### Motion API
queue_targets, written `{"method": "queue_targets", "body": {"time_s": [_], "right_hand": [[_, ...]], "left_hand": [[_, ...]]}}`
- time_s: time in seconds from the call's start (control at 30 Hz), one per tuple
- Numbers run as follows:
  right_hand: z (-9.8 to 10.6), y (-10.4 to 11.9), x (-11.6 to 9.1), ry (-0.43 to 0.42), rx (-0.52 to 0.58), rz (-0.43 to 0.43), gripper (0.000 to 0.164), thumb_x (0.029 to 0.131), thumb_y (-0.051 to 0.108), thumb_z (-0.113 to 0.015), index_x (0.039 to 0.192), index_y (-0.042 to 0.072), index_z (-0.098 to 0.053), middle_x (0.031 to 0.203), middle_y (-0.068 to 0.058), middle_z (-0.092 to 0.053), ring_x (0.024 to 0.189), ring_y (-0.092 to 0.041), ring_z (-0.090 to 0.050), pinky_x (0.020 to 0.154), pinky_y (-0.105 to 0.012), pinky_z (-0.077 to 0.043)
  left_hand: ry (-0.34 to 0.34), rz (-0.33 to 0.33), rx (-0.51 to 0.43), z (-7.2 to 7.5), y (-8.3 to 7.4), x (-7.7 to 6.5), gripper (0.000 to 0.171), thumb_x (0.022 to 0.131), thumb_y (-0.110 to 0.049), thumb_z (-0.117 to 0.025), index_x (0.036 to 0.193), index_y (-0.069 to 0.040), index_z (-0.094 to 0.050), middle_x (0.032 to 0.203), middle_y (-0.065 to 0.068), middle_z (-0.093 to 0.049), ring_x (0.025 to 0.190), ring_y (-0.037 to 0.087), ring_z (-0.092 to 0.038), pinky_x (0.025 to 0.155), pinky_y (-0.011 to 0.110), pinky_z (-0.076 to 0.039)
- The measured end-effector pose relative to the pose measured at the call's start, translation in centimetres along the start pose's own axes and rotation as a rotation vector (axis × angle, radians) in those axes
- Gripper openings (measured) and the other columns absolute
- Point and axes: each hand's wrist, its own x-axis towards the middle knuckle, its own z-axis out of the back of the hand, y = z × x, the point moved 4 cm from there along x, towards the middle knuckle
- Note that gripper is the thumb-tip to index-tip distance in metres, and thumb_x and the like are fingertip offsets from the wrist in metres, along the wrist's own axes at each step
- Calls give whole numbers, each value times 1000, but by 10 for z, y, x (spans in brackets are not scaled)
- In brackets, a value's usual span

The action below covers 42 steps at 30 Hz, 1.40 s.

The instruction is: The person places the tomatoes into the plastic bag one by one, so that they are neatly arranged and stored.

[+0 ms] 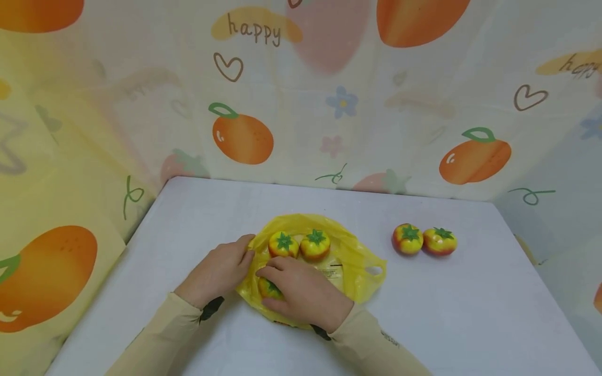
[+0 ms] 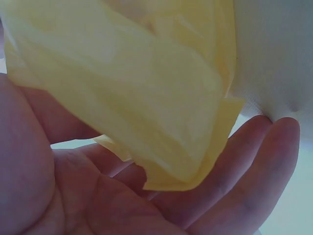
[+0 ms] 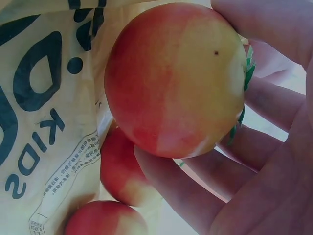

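Nearest to us, the right hand (image 1: 305,292) has its fingers curled round one fruit (image 3: 171,83), toward eight o'clock of the yellow bag (image 1: 359,245). At nine o'clock, we see the left hand (image 1: 223,269) holding the bag's edge. Two more fruits (image 1: 315,248) sit within its outline, at eleven and twelve. Toward two o'clock, on the tabletop (image 1: 447,308), two loose fruits (image 1: 408,243) stand side by side; behind hangs a printed cloth (image 1: 301,115).

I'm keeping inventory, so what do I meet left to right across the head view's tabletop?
Bare left hand, round red-and-yellow fruit with green leaves, second such fruit, yellow plastic bag's loop handle, third such fruit, fourth such fruit.
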Motion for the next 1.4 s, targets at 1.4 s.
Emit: {"method": "queue_targets", "body": {"time_s": [1.4], "right_hand": [[60,-67,-56,-137,133,-222,52,101,44,-76,146,20,-66,143,0,-69,132,-20,-66,114,-44,-56]], "left_hand": [[43,55,6,-4,2,0,53,115,-30,-47,161,-3,-47,151,21,-64,133,37,-67,113,62,-53]]}}
